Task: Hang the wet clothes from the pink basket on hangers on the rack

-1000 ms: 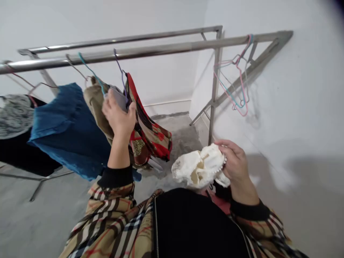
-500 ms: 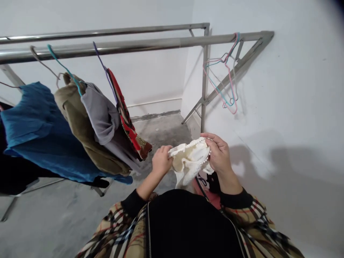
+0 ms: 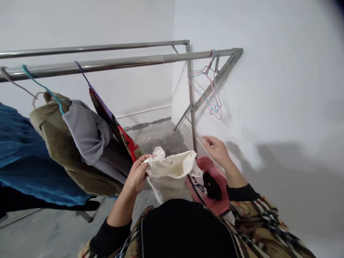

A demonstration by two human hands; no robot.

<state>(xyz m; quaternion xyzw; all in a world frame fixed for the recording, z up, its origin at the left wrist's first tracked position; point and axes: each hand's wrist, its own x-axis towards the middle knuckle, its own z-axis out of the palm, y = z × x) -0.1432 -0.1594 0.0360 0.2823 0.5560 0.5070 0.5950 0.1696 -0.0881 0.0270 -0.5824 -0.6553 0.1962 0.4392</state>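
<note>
My left hand (image 3: 138, 173) is closed on the left end of a white garment (image 3: 172, 190), gripping it by the upper edge. The garment hangs in front of my body with its wide opening facing up, and a small bunched white piece stands above its rim beside my fingers. What kind of garment it is, I cannot make out. My right hand (image 3: 217, 150) is off the garment, to its right, fingers loosely bent and apart, holding nothing. It hovers above a pink basin (image 3: 208, 163) in which a black item (image 3: 212, 184) and a pale printed cloth lie.
A metal clothes rack (image 3: 123, 62) crosses in front of me. From it hang a red patterned garment (image 3: 129, 143), a grey one (image 3: 86, 132), an olive one (image 3: 51, 125) and a blue one (image 3: 16, 143). Several bare hangers (image 3: 212, 86) hang by the right wall.
My right hand has let go of the white garment and moved away from it. My left hand has moved left, and the garment's opening is now wider. The view has shifted right.
</note>
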